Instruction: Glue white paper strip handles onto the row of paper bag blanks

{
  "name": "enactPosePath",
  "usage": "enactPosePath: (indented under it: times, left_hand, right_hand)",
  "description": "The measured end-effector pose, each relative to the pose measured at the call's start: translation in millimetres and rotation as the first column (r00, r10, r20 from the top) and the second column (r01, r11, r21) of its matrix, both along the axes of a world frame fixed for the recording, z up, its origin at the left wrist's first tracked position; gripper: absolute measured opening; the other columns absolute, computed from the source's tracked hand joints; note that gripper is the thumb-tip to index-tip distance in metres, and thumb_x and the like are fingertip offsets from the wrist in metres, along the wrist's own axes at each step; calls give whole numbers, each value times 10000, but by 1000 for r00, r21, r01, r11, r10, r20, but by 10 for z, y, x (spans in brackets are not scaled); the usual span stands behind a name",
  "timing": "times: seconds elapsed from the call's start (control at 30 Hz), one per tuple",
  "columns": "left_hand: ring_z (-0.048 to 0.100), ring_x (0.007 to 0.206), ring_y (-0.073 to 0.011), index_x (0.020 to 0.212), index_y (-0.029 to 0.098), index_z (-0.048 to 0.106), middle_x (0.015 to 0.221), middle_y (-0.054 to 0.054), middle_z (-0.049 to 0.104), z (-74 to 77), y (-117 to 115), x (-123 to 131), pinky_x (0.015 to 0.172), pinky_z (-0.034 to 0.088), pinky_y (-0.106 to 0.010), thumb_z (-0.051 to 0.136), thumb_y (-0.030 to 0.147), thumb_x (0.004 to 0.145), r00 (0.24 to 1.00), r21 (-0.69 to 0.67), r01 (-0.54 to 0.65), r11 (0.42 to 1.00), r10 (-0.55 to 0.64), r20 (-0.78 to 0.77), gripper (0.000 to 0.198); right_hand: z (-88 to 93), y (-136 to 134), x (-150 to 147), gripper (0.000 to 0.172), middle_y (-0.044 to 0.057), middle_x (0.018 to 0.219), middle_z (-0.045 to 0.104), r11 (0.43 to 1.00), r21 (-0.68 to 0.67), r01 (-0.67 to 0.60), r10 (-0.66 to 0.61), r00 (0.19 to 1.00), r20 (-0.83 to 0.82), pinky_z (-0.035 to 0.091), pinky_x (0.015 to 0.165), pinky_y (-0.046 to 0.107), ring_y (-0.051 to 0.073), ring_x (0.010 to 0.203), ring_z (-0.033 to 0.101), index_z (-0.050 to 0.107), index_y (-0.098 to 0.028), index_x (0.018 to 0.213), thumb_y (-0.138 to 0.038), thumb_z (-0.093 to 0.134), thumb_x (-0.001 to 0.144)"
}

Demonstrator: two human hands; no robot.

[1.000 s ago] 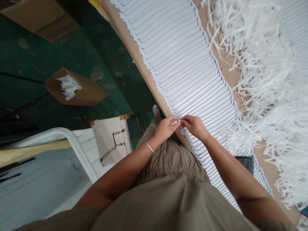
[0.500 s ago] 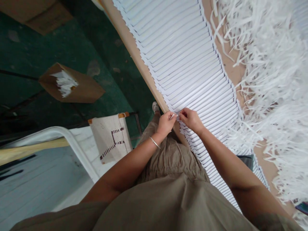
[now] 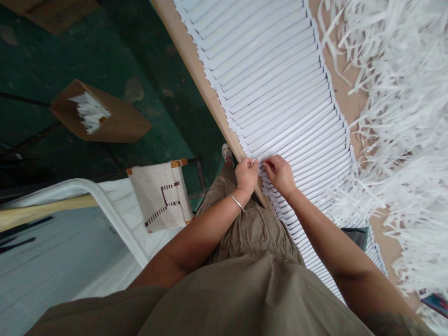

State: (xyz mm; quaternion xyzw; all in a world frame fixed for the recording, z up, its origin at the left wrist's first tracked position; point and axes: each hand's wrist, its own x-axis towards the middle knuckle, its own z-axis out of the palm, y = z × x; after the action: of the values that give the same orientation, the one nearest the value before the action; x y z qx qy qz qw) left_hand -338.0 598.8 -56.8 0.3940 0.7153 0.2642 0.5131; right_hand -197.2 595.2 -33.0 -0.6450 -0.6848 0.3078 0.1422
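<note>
A long row of overlapping white sheets [image 3: 280, 79] lies fanned along the wooden table [image 3: 196, 70]. At the table's near edge my left hand [image 3: 247, 175] pinches a thin white strip [image 3: 252, 162] at the end of one sheet. My right hand [image 3: 280, 175] rests with curled fingers on the same sheet edge, right beside the left hand. A silver bangle [image 3: 237, 203] circles my left wrist. Both hands almost touch each other.
A big heap of white paper strips [image 3: 402, 116] covers the table's right side. On the green floor lies a cardboard box [image 3: 101, 116] with strips in it. A woven stool [image 3: 161, 196] and a white rail [image 3: 105, 205] stand at my left. My shoe [image 3: 227, 151] shows below the table edge.
Both hands have shifted slightly up along the row of sheets, still pinched together at a sheet's edge. The view has drifted, so the box and stool sit a little lower left.
</note>
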Motion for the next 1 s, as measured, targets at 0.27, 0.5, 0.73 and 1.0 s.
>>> enactPosePath:
  times: [0.27, 0.5, 0.73, 1.0]
  left_hand:
    - [646, 768, -168, 755, 194, 596, 792, -36, 704, -5, -7, 18, 718, 472, -262, 625, 295, 925, 1000, -15, -10, 1000, 10, -17, 199]
    - [654, 776, -172, 797, 184, 627, 816, -44, 716, -78, 7, 69, 716, 478, -258, 625, 300, 922, 999, -26, -40, 999, 40, -23, 170]
    - [666, 799, -183, 862, 177, 648, 866, -63, 731, 3, -58, -108, 754, 490, -267, 616, 327, 938, 996, 13, 42, 999, -41, -73, 171]
    - [694, 1070, -246, 1381, 263, 617, 1291, -98, 709, 250, -171, -418, 901, 480, -302, 486, 263, 995, 797, 95, 578, 811, -535, -279, 408]
  right_hand:
    - [-32, -128, 33, 374, 119, 1086, 645, 995, 41, -95, 93, 995, 37, 472, 929, 358, 237, 1036, 587, 677, -208, 1288, -265, 423, 1020]
    - [-48, -108, 4, 396, 124, 1048, 627, 988, 27, -153, 148, 981, 125, 456, 915, 382, 254, 1024, 546, 672, -207, 1319, -232, 423, 1012]
    - [-57, -90, -39, 389, 129, 1013, 611, 978, 61, -200, 181, 957, 229, 449, 884, 381, 263, 962, 509, 674, -190, 1303, -227, 424, 1007]
    - [-22, -66, -81, 371, 131, 1016, 621, 982, 41, -183, 169, 958, 231, 453, 885, 384, 269, 966, 527, 668, -188, 1287, -227, 436, 1000]
